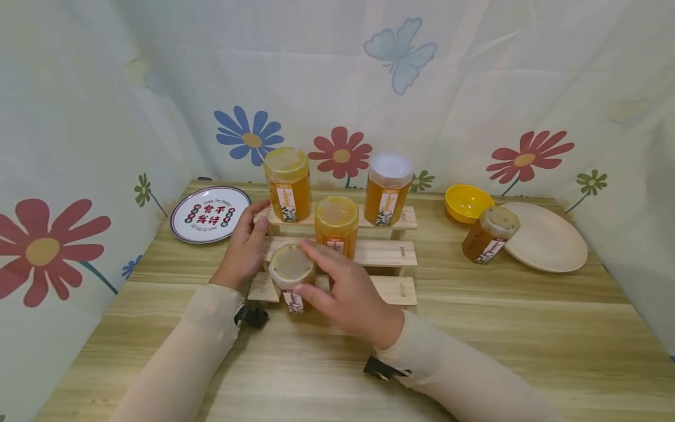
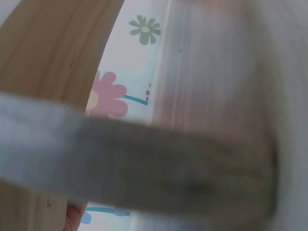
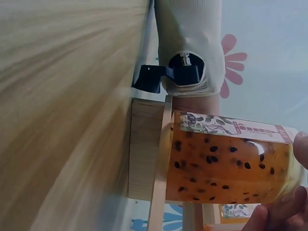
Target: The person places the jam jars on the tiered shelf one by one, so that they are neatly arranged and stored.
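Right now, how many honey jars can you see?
5. Two on the top step, one on the middle step, one on the bottom step under the right hand, one beside the beige plate.

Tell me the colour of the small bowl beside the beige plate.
The small bowl is yellow, clearest in the head view, left of the beige plate.

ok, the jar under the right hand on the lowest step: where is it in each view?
Head: jar lower centre, on the wooden rack's bottom step, right hand on it.
Left wrist: not visible, blurred wood only.
Right wrist: jar centre-right, lying sideways in frame.
Shared landmark: rack.
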A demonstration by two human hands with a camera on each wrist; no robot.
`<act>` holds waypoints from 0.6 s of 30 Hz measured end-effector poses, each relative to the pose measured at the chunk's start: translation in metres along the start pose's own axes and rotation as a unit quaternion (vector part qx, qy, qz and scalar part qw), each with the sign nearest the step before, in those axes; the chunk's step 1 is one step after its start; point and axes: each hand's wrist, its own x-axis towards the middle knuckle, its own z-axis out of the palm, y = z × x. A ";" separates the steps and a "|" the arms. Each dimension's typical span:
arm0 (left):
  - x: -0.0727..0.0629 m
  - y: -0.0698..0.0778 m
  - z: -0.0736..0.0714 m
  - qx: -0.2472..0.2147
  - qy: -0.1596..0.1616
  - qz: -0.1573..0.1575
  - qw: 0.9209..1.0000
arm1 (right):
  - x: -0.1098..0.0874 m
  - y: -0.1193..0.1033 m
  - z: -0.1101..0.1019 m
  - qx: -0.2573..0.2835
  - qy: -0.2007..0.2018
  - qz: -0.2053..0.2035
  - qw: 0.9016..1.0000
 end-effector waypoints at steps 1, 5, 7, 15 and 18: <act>0.000 -0.001 0.000 0.000 0.001 0.000 1.000 | 0.000 0.000 0.001 0.004 -0.004 0.005 1.000; 0.001 -0.002 0.000 0.000 0.002 0.001 1.000 | 0.001 0.000 0.002 0.007 -0.009 0.019 1.000; 0.001 -0.003 0.000 0.000 0.002 0.001 1.000 | 0.002 0.001 0.003 0.005 -0.009 0.021 1.000; 0.002 -0.005 0.000 -0.004 0.001 0.003 1.000 | 0.005 0.004 0.007 0.002 -0.009 0.024 1.000; 0.002 -0.006 0.000 -0.011 0.000 0.000 1.000 | 0.005 0.005 0.008 0.001 -0.007 0.022 1.000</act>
